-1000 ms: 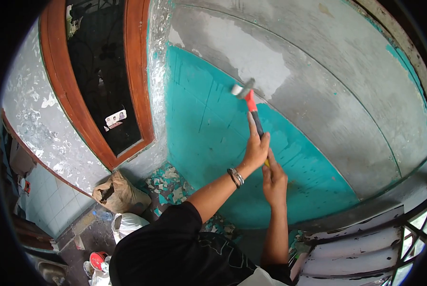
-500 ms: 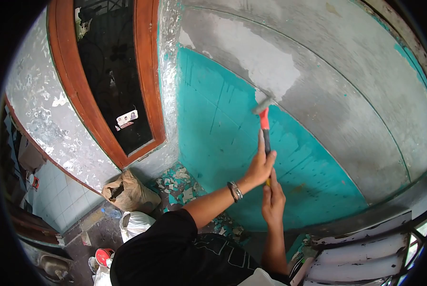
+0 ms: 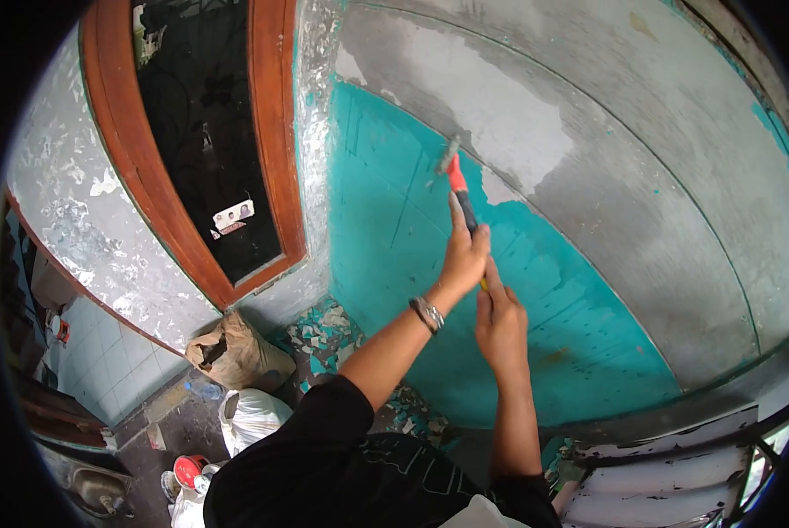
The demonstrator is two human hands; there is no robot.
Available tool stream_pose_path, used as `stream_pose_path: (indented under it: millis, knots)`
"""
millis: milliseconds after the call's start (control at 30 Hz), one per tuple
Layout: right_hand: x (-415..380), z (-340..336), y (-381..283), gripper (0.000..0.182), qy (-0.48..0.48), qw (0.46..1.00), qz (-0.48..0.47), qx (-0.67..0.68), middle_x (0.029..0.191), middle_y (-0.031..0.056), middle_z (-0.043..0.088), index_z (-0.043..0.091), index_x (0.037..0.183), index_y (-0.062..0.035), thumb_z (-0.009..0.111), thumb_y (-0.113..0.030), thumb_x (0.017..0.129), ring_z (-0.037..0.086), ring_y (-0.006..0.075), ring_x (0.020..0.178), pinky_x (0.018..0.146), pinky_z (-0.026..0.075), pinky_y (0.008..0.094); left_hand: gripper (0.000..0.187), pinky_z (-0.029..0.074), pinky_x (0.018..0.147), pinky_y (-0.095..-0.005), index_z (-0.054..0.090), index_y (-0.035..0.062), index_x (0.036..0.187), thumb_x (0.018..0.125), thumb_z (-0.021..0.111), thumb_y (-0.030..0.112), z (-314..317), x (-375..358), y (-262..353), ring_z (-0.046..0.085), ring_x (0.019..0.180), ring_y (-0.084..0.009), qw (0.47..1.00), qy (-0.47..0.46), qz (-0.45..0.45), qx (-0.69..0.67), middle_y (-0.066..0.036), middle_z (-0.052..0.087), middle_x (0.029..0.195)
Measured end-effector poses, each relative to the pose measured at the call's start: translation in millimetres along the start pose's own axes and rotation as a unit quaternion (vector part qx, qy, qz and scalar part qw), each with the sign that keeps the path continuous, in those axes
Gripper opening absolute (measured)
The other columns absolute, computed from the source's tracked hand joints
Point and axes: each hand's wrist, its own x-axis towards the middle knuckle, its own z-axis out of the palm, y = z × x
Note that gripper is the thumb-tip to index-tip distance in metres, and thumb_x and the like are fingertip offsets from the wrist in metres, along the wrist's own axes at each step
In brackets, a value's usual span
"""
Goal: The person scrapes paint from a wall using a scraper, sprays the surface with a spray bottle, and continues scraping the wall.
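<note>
I hold a long-handled scraper [image 3: 467, 209] with a red neck, a black and yellow handle and a grey head. My left hand [image 3: 465, 260] wraps around the black upper part of the handle, bracelets on its wrist. Lower down, my right hand [image 3: 503, 327] is closed around the rear end, its index finger lying along the handle. The scraper's head meets the top edge of the teal paint [image 3: 394, 211] on the wall. Beside it, a pale patch [image 3: 500, 187] shows where paint is off. Bare grey wall [image 3: 623, 202] lies above.
A wood-framed window [image 3: 275, 132] is at the left. Below it stand an open brown sack [image 3: 258, 356] and a white sack [image 3: 255, 421]. Teal and pale paint flakes [image 3: 326, 336] litter the floor along the wall. A metal frame [image 3: 768, 449] with pale panels is at lower right.
Both hands have moved the scraper up and left along the paint's top edge. The pale patch behind its head is now in full sight. The view has shifted slightly.
</note>
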Motion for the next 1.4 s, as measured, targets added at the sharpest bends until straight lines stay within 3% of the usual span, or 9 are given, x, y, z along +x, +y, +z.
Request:
stream_pose_path:
  millis: [300,400,533,733,933,1000,1133,1233,1400]
  knots:
    - [8,103,-26,0.061,-0.099,0.991,-0.018,0.083,0.125,0.0269,0.054,0.031,0.148,-0.0162,0.056,-0.027,0.093,0.058,0.0459,0.102,0.087,0.049,0.0499,0.069,0.053,0.06,-0.0295,0.02,0.0144,0.15,0.094,0.057,0.033,-146,53,-22,0.058,0.08,-0.0149,0.988,0.066,-0.131,0.053,-0.005,0.057,0.095]
    - [-99,114,3,0.072,-0.156,0.979,0.074,0.105,0.134,0.0248,0.049,0.019,0.152,-0.0215,0.058,-0.031,0.092,0.057,0.0455,0.107,0.092,0.048,0.0497,0.066,0.055,0.063,-0.03,0.017,0.009,0.149,0.097,0.055,0.026,-199,27,-61,0.06,0.084,-0.019,0.977,0.109,-0.178,0.031,-0.011,0.057,0.112]
    - [-257,74,29,0.061,-0.007,0.911,0.391,0.129,0.12,0.0198,0.061,0.037,0.144,-0.0142,0.062,-0.027,0.09,0.064,0.0383,0.096,0.085,0.051,0.0451,0.069,0.046,0.053,-0.0284,0.015,-0.002,0.146,0.099,0.053,0.031,-177,-3,-44,0.051,0.064,-0.0159,0.988,0.087,-0.069,0.107,-0.011,0.055,0.087]
    - [-469,66,-106,0.023,0.663,0.53,0.476,-0.231,0.087,0.0033,0.056,0.057,0.109,-0.0033,0.064,-0.009,0.088,0.05,0.01,0.074,0.066,0.044,0.0251,0.07,0.043,0.054,-0.0268,0.014,-0.003,0.146,0.099,0.05,0.034,-173,-10,-30,0.046,0.054,-0.0138,0.99,-0.107,0.02,0.09,-0.007,0.047,0.069]
    - [-541,76,-194,0.032,0.74,0.26,0.438,-0.439,0.091,0.0035,0.052,0.049,0.116,-0.0033,0.064,-0.012,0.089,0.044,0.0097,0.067,0.059,0.039,0.0227,0.055,0.041,0.051,-0.0279,0.021,-0.005,0.14,0.1,0.045,0.025,-147,3,-32,0.044,0.052,-0.0137,0.994,-0.038,0.009,0.098,-0.004,0.045,0.066]
    - [-547,78,-186,0.023,0.842,0.293,0.405,-0.201,0.088,0.0023,0.053,0.051,0.109,-0.0047,0.06,-0.013,0.091,0.045,0.0085,0.067,0.057,0.038,0.0224,0.053,0.041,0.05,-0.0281,0.023,-0.0051,0.138,0.1,0.045,0.024,-149,4,-37,0.044,0.051,-0.014,0.995,-0.037,0.013,0.092,-0.005,0.045,0.065]
    - [-517,109,-106,0.021,0.652,0.502,0.567,-0.023,0.066,0.0046,0.056,0.055,0.077,-0.0021,0.06,-0.019,0.089,0.053,0.0145,0.061,0.057,0.043,0.03,0.043,0.042,0.047,-0.0272,0.035,-0.0068,0.12,0.101,0.047,0.029,-163,-7,-51,0.046,0.053,-0.0137,0.989,-0.019,0.023,0.142,-0.006,0.046,0.068]
    - [-505,174,-8,0.023,0.317,0.69,0.646,-0.078,0.092,0.0214,0.067,0.067,0.096,-0.0028,0.061,-0.021,0.083,0.065,0.0371,0.084,0.076,0.05,0.0435,0.042,0.041,0.044,-0.0237,0.037,-0.0003,0.123,0.1,0.05,0.032,-189,-21,-62,0.044,0.055,-0.0092,0.986,-0.008,-0.02,0.166,0.001,0.042,0.067]
    - [-364,159,71,0.044,0.043,0.834,0.531,0.141,0.106,0.0208,0.067,0.061,0.12,-0.0044,0.065,-0.029,0.084,0.066,0.0324,0.098,0.086,0.05,0.0407,0.032,0.042,0.044,-0.0234,0.046,0.0075,0.124,0.098,0.053,0.026,-227,-71,-84,0.045,0.055,-0.0056,0.977,0.027,-0.125,0.169,0.004,0.045,0.071]
